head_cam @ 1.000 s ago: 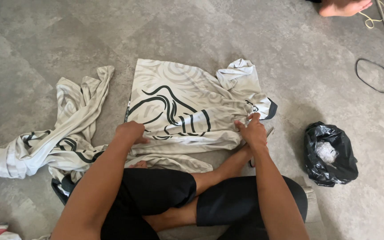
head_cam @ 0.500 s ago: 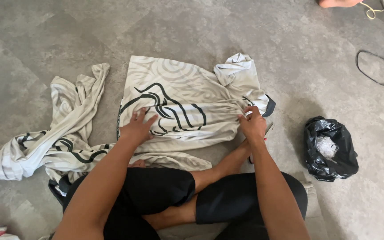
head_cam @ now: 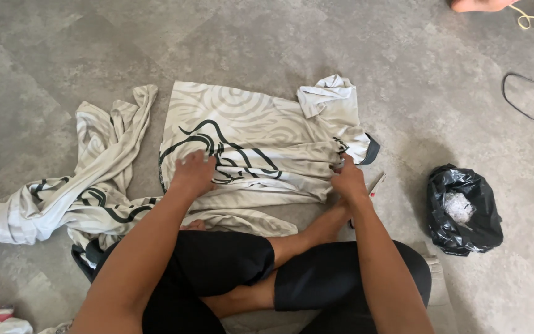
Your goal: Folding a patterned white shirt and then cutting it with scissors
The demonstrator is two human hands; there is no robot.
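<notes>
- Cloth first: cream garment (head_cam: 248, 133) w/ black swirl lines lies spread on the grey floor (head_cam: 94, 49), right in front of the seated person's crossed legs (head_cam: 267, 272), near edge folded over toward them.
- Left hand (head_cam: 194, 173) lies flat, fingers spread wide, palm down on the printed part — looks like it's pinning the fold so it won't slide.
- Right hand (head_cam: 348, 179) is closed, pinching the gathered right edge of the cloth; fabric bunches into pleats there, likely from the pull.
- Sleeve end (head_cam: 332, 102) is flopped up at the far right corner, dark trim showing just below it.
- Second cloth (head_cam: 88, 192), same pattern, sprawls crumpled to the left, touching the first near the knee.
- Black plastic bag (head_cam: 463, 210) sits well apart on the right, something pale inside.
- Black cable (head_cam: 526, 99) loops far right; another person's foot (head_cam: 480, 5) at the top edge.
- Open floor beyond the far edge, plenty of room to push fwd.
</notes>
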